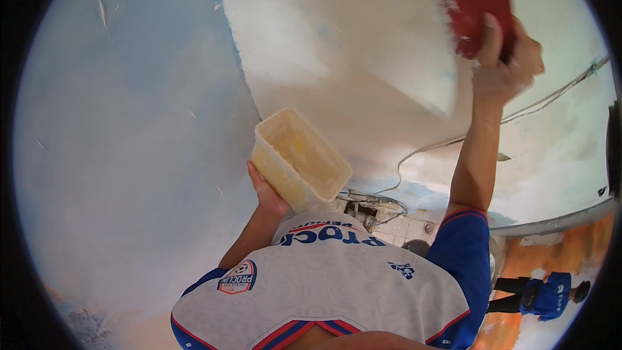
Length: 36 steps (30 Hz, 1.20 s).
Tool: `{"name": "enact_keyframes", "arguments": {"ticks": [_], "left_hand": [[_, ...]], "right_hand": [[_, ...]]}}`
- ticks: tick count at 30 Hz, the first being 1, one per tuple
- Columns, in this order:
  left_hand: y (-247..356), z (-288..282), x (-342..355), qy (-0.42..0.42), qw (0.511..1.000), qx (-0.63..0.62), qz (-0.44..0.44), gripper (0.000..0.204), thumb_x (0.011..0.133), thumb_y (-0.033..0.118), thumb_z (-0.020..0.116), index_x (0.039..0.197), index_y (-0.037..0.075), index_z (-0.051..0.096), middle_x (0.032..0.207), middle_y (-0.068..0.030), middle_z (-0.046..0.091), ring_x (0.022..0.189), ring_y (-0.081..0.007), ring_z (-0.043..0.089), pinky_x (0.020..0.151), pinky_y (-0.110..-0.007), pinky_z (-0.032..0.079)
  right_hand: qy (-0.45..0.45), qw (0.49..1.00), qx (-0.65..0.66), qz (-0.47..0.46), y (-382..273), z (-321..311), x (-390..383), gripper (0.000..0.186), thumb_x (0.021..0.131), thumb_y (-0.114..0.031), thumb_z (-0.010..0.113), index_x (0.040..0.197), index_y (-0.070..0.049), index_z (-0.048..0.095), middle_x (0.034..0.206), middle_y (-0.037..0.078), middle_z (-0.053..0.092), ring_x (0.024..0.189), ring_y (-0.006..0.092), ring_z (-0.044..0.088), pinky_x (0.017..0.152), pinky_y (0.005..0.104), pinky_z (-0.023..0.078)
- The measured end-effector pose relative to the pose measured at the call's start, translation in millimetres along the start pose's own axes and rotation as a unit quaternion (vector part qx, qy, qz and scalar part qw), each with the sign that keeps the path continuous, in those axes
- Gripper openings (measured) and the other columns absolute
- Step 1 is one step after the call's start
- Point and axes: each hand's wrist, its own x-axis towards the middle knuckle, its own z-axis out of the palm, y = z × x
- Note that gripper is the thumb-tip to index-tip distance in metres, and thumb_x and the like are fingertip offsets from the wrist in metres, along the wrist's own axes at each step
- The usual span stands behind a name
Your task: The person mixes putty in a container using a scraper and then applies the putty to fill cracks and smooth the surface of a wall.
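Observation:
High at the right, my right hand [512, 65] is closed on a red putty scraper [466, 16], its thumb laid along the blade. White filler is smeared along the scraper's left edge, which lies at or very near the pale wall [363, 39]; I cannot tell if it touches. My left hand [269, 191] grips the lower side of a cream plastic tub [272, 168], tilted in front of my chest. Yellowish residue coats the inside of the tub. The fingers under it are partly hidden.
A blue-grey wall [142, 104] meets the pale wall at a corner on the left. Loose cables [427, 149] run across the pale wall at the right. Below the tub is rubble-like clutter [369, 210]. A person in a blue shirt [551, 295] stands at the lower right.

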Motion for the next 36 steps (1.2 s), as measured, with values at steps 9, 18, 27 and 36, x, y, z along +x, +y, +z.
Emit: {"name": "enact_keyframes", "arguments": {"ticks": [9,18,27,36], "left_hand": [[2,-3,-3,-0.013,1.0,-0.015,0.015,0.096,0.091,0.09,0.033,0.16,0.023,0.039,0.16,-0.0068,0.046,0.145,-0.0323,0.046,0.119,-0.055,0.039],[4,-8,-1,-0.013,1.0,-0.022,0.013,0.098,0.091,0.091,0.034,0.16,0.023,0.038,0.16,-0.006,0.046,0.144,-0.0315,0.046,0.119,-0.053,0.04],[3,-6,7,-0.019,0.998,-0.044,0.027,0.095,0.094,0.089,0.028,0.162,0.023,0.036,0.162,-0.0052,0.044,0.147,-0.0314,0.044,0.121,-0.052,0.039],[18,-11,19,-0.022,0.998,-0.062,-0.001,0.096,0.092,0.089,0.033,0.163,0.024,0.034,0.163,-0.0064,0.042,0.147,-0.0332,0.044,0.12,-0.056,0.039]], "right_hand": [[-0.107,0.972,-0.046,-0.203,-32,26,-13,0.02,0.089,-0.019,0.083,0.105,-0.012,0.075,0.075,0.001,0.065,0.071,0.0145,0.057,0.071,0.0362,0.043],[-0.182,0.945,-0.048,-0.267,-35,50,-55,0.042,0.082,-0.029,0.087,0.122,-0.023,0.075,0.089,0.0,0.066,0.088,0.0198,0.057,0.093,0.0412,0.031],[-0.169,0.956,0.017,-0.239,-55,44,-61,0.023,0.087,-0.021,0.085,0.108,-0.013,0.078,0.087,0.003,0.067,0.082,0.0216,0.059,0.081,0.0372,0.041],[-0.111,0.983,0.047,-0.141,-48,35,-23,0.017,0.09,-0.018,0.084,0.098,-0.005,0.076,0.086,0.009,0.073,0.07,0.0184,0.061,0.075,0.0363,0.046]]}}
